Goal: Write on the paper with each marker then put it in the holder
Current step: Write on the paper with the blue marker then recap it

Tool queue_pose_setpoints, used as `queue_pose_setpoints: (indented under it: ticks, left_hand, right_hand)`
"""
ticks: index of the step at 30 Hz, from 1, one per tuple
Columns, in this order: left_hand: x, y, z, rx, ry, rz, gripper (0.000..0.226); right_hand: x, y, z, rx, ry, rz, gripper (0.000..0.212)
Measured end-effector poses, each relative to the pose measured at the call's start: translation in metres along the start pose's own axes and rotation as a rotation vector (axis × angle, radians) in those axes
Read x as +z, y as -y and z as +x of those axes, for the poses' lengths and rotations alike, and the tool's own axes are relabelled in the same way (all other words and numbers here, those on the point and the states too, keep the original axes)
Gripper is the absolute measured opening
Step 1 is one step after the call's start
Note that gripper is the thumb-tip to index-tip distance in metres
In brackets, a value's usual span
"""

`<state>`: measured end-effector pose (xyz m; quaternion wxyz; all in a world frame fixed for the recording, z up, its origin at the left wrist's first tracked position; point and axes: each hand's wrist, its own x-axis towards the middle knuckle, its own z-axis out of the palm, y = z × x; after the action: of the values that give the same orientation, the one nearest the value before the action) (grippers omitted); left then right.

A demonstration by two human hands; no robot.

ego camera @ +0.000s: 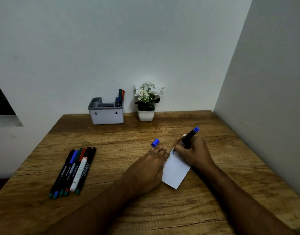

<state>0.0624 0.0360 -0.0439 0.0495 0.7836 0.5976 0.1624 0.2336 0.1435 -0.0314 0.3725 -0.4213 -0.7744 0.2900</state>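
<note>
Head view, left to right: spare markers [72, 172] lie at left, the holder [106, 111] far back. My left hand [149, 168] pins the paper [177, 172], fingers pinching the blue cap [155, 142]. My right hand [193, 154] grips the marker [190, 137], tip on the paper. Best to press lightly and hold the sheet steady.

R hand [192, 154] grips a black marker [188, 139] w/ blue end, tip down on the white paper [177, 172] toward desk's [111, 209] right side. L hand [149, 170] lies on paper's left edge, pinching the blue cap [155, 142] at its fingertips. Row of markers [72, 172] near left edge. Grey holder [106, 114] at back edge, w/ a few markers in its right compartment; potted plant [146, 102] just beside it.
</note>
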Motion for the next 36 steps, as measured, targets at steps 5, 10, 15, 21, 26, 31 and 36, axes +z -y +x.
queue_pose_setpoints:
  ticks: [5, 10, 15, 21, 26, 31, 36]
  left_hand:
    - [0.0005, -0.0004, -0.0002, 0.002, -0.012, -0.007, 0.053]
    - [0.0002, -0.0004, -0.0002, 0.010, -0.015, 0.009, 0.053]
    - [0.0008, -0.0002, 0.0004, 0.010, -0.017, 0.003, 0.053]
    - [0.0035, 0.0024, 0.0003, 0.022, -0.037, 0.008, 0.053]
    - [0.0051, 0.0033, 0.0006, 0.034, -0.056, 0.010, 0.053]
    - [0.0054, 0.0043, 0.0012, 0.021, -0.070, -0.008, 0.052]
    - [0.0053, 0.0053, 0.0015, 0.011, -0.077, -0.054, 0.050]
  right_hand:
    - [0.0022, -0.0006, 0.0016, 0.047, -0.027, 0.000, 0.015]
    - [0.0014, 0.0000, 0.0009, 0.069, -0.051, -0.007, 0.016]
    - [0.0025, 0.0012, 0.0012, 0.091, -0.059, 0.009, 0.017]
    - [0.0020, 0.0013, -0.0001, 0.079, -0.072, 0.003, 0.024]
    - [0.0019, -0.0007, 0.0023, 0.073, -0.081, 0.011, 0.019]
    - [0.0025, -0.0033, 0.0031, 0.103, -0.109, 0.033, 0.020]
    - [0.0016, -0.0027, 0.0032, 0.131, -0.153, 0.130, 0.016]
